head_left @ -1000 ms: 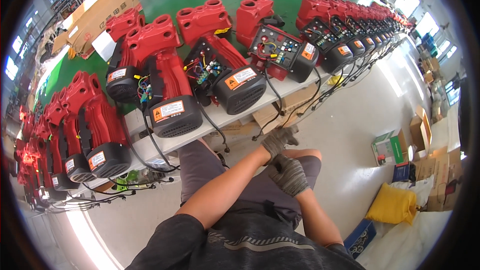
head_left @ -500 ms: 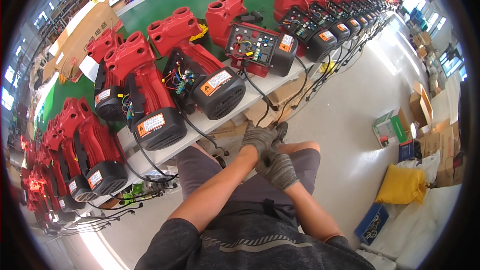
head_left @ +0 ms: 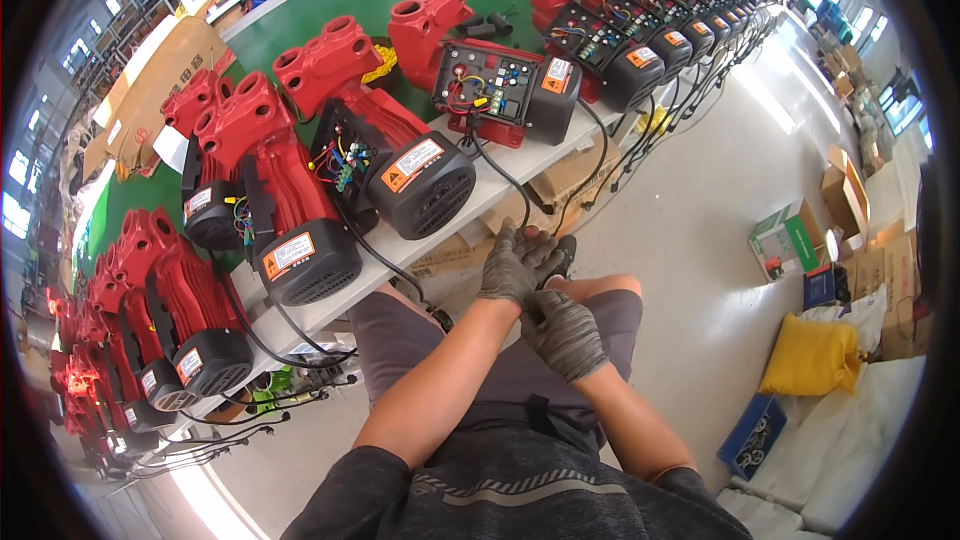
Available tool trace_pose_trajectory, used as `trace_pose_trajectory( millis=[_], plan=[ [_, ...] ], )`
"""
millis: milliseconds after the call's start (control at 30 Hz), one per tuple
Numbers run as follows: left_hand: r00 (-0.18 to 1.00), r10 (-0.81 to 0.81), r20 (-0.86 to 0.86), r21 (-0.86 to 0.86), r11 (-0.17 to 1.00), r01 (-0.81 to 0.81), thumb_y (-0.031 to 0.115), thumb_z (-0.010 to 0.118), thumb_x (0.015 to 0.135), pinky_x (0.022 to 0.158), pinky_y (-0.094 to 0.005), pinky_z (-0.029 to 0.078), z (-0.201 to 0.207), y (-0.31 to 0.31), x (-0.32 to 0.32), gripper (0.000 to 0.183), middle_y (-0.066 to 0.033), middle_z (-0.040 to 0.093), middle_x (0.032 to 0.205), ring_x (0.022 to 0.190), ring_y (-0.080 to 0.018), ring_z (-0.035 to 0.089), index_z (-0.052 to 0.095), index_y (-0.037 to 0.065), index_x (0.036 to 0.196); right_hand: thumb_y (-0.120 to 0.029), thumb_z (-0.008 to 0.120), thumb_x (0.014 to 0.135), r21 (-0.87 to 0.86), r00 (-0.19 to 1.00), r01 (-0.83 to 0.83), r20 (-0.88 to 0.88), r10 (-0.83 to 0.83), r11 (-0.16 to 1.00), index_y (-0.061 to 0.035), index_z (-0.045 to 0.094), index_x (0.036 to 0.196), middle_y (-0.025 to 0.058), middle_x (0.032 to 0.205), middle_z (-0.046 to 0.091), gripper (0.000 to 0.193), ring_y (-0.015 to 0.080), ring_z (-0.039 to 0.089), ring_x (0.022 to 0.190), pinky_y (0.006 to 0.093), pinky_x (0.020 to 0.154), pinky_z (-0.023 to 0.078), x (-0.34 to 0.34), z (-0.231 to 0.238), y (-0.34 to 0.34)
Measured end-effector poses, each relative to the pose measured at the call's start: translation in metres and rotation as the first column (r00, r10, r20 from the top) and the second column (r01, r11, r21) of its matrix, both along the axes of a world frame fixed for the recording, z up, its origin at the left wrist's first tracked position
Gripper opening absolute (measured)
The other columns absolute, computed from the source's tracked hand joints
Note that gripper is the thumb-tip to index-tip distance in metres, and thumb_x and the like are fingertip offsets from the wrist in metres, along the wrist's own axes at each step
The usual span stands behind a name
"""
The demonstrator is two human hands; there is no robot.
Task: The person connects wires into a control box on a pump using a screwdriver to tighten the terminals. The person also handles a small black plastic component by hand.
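Both my hands wear grey knitted work gloves and are close together above my lap. My left hand [head_left: 515, 267] has its fingers stretched up and slightly apart, with bare skin showing at a fingertip. Just below and to its right, my right hand [head_left: 566, 336] is closed, its curled fingertips against the heel of my left hand; what they pinch is hidden. Beyond them, a red pump [head_left: 420, 35] lies on the bench with its terminal box open, baring a circuit board [head_left: 482, 85] and coloured wires. A black cable [head_left: 508, 172] hangs from it, its lower end passing behind my left hand.
More red pumps with black fan covers [head_left: 424, 186] line the bench [head_left: 390, 252] on both sides, cables drooping over its edge. Cardboard [head_left: 565, 185] lies underneath. To the right are a green-and-white box [head_left: 785, 242], a yellow sack [head_left: 812, 355] and a blue bin [head_left: 752, 437].
My left hand has opened upward, its fingers now stretched out. My right hand has slid down slightly toward the left wrist. The view has shifted a little.
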State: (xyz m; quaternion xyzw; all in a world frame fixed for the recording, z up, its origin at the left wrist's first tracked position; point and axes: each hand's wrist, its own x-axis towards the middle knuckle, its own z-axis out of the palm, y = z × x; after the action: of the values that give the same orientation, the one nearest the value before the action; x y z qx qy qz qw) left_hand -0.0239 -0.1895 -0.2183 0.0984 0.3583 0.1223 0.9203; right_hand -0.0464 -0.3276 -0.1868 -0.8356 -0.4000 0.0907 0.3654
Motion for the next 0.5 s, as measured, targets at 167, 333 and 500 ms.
trace_pose_trajectory(
  millis=[167, 333, 500],
  plan=[
    [0.998, 0.008, 0.066, 0.020, 1.000, -0.009, 0.046, 0.050, 0.104, 0.107, -0.0590, 0.048, -0.004, -0.003, 0.008, 0.038, -0.0121, 0.060, 0.099, 0.111, -0.0357, 0.060, 0.052, 0.008, 0.097, -0.010, 0.068, 0.083, -0.036, 0.998, 0.058, 0.027, -0.057, 0.998, -0.0057, 0.068, 0.094, 0.0155, 0.079, 0.068, 0.012, 0.0352, 0.067, 0.071, 0.0414, 0.065, 0.053, 0.003, 0.007, -0.004],
    [0.979, 0.103, 0.173, -0.060, 0.994, -0.094, 0.054, 0.052, 0.101, 0.113, -0.0587, 0.041, 0.019, 0.002, 0.011, 0.048, -0.0131, 0.061, 0.121, 0.134, -0.0359, 0.049, 0.058, 0.008, 0.114, -0.009, 0.068, 0.079, 0.067, 0.950, -0.081, -0.296, 0.097, 0.994, -0.0052, 0.061, 0.085, 0.0132, 0.072, 0.062, 0.010, 0.0304, 0.058, 0.062, 0.0390, 0.061, 0.049, -0.001, 0.029, -0.007],
    [0.826, -0.467, 0.316, 0.769, 0.636, 0.066, 0.068, 0.050, 0.097, 0.121, -0.0474, 0.024, 0.037, -0.003, 0.003, 0.079, -0.0028, 0.026, 0.168, 0.153, -0.0257, 0.025, 0.033, 0.023, 0.160, -0.009, 0.067, 0.083, 0.157, 0.897, -0.210, -0.363, 0.254, 0.965, -0.0056, 0.062, 0.087, 0.0083, 0.075, 0.062, 0.008, 0.0226, 0.060, 0.068, 0.0355, 0.063, 0.049, 0.009, 0.047, -0.021]
  ],
)
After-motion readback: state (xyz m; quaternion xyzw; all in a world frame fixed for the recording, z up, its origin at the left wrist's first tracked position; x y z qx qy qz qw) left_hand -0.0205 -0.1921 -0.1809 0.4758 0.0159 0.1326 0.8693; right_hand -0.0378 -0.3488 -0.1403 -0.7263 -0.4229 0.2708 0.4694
